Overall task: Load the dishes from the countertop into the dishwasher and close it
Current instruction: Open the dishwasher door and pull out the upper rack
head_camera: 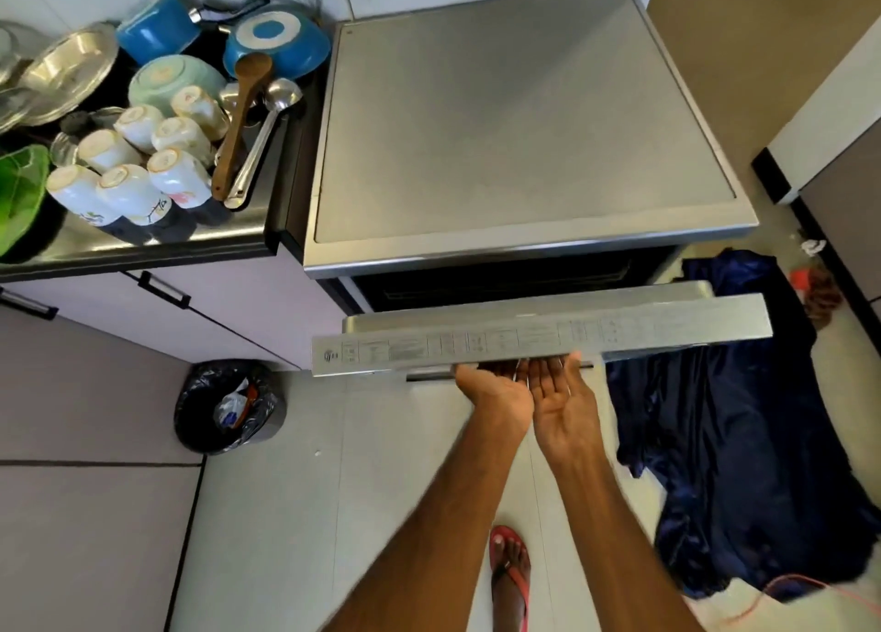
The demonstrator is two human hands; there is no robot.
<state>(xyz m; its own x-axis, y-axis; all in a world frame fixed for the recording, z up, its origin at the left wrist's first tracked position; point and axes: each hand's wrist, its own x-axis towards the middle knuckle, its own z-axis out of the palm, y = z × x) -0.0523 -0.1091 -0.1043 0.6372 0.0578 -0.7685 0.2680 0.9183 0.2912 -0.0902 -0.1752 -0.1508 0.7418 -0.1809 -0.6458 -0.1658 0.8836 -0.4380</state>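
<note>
Straight fingers [555, 369] of left hand [496, 393] and right hand [565, 405] touch dishwasher door [538, 341].

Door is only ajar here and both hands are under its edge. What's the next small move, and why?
Probably ease the dishwasher door down until fully open: it hangs partly open, the left hand and right hand sit palm-up beneath its top edge, and the cups on the countertop are unloaded.
</note>
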